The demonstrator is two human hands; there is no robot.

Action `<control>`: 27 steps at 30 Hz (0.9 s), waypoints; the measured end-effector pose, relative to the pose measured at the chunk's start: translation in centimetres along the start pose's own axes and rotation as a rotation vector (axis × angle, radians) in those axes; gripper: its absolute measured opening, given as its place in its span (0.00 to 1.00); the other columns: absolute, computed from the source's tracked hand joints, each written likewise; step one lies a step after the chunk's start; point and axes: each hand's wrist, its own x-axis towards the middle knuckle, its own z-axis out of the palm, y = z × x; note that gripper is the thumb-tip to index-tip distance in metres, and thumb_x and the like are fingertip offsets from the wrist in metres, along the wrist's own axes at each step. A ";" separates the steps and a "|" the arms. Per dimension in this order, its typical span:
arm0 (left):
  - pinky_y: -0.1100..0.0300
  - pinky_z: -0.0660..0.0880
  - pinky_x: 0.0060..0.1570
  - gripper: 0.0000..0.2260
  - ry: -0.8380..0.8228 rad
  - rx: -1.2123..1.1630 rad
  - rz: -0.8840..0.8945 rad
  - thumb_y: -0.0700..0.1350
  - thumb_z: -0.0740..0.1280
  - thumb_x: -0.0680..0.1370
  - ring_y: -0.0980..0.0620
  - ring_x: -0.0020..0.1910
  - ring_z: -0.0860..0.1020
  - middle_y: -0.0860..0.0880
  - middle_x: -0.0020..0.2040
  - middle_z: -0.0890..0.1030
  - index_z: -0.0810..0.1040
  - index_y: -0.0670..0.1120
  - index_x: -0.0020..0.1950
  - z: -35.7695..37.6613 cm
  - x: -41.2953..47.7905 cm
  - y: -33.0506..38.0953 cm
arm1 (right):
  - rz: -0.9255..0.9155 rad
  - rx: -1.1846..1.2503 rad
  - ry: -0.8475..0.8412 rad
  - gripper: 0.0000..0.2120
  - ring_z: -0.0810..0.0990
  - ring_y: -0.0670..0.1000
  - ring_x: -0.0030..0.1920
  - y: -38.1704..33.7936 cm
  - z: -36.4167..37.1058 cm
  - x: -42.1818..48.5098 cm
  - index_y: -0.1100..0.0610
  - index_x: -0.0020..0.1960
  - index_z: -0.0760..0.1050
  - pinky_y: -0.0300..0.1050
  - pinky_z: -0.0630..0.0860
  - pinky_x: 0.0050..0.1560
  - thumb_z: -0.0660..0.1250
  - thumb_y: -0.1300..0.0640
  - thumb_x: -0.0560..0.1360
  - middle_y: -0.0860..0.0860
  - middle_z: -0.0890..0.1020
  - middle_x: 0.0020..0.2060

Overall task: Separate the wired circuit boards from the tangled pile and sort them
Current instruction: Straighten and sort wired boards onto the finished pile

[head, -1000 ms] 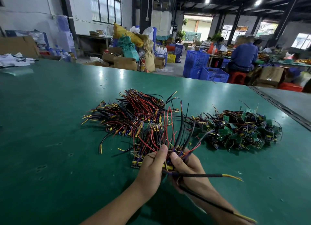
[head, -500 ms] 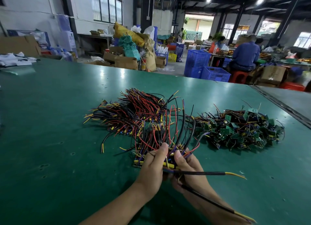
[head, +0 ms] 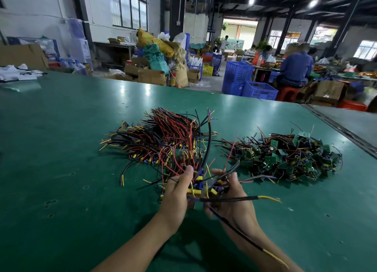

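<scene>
**Head view.** The left hand (head: 177,192) and the right hand (head: 234,206) meet above the near middle of the green-matted counter (head: 61,169). Each has fingers and thumb curled round one handful of small wired circuit boards (head: 201,187) with blue and yellow components. The red, black and yellow leads of these boards fan up and away from the person. The right hand is slightly blurred, yet its grip is plain.

Just beyond lies the fanned heap of red, black and yellow leads (head: 163,137), whose wires mingle with those of the handful. To the right, apart from it, lies the tangled pile of green circuit boards (head: 285,157). A long black-sheathed lead with a bare yellow tip (head: 230,199) sticks out rightward from the handful, and a second one trails over the right wrist.

**Handling, as judged.** The boards are light and rigid, with soldered parts and joints that a sharp tug would likely damage. The leads are thin, limp and springy, and prone to snag on neighbouring boards. The better hold is probably on a board's edges, or on the wires close to the board. The other hand can steady the rest while the leads are drawn out lengthwise, not pulled sideways.
</scene>
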 end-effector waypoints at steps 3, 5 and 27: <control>0.54 0.72 0.48 0.25 0.064 -0.064 0.010 0.63 0.72 0.65 0.51 0.42 0.75 0.47 0.43 0.75 0.73 0.43 0.44 -0.4 0.3 0.0 | 0.003 0.061 0.031 0.20 0.81 0.53 0.31 -0.4 -0.1 0.4 0.56 0.62 0.73 0.43 0.76 0.30 0.57 0.46 0.75 0.58 0.82 0.35; 0.53 0.76 0.42 0.25 0.067 -0.132 -0.012 0.60 0.72 0.67 0.51 0.38 0.78 0.48 0.41 0.78 0.73 0.41 0.49 -0.7 0.4 0.2 | 0.000 0.060 0.060 0.17 0.81 0.54 0.31 -0.6 -0.1 0.4 0.54 0.61 0.73 0.42 0.76 0.30 0.57 0.50 0.75 0.61 0.82 0.36; 0.55 0.60 0.31 0.29 0.550 0.699 0.067 0.64 0.51 0.80 0.48 0.25 0.64 0.49 0.23 0.62 0.58 0.44 0.27 -6.8 4.0 1.6 | -0.172 -0.349 0.195 0.13 0.86 0.60 0.43 -1.7 -2.0 -0.2 0.53 0.62 0.74 0.43 0.81 0.40 0.60 0.65 0.81 0.55 0.82 0.38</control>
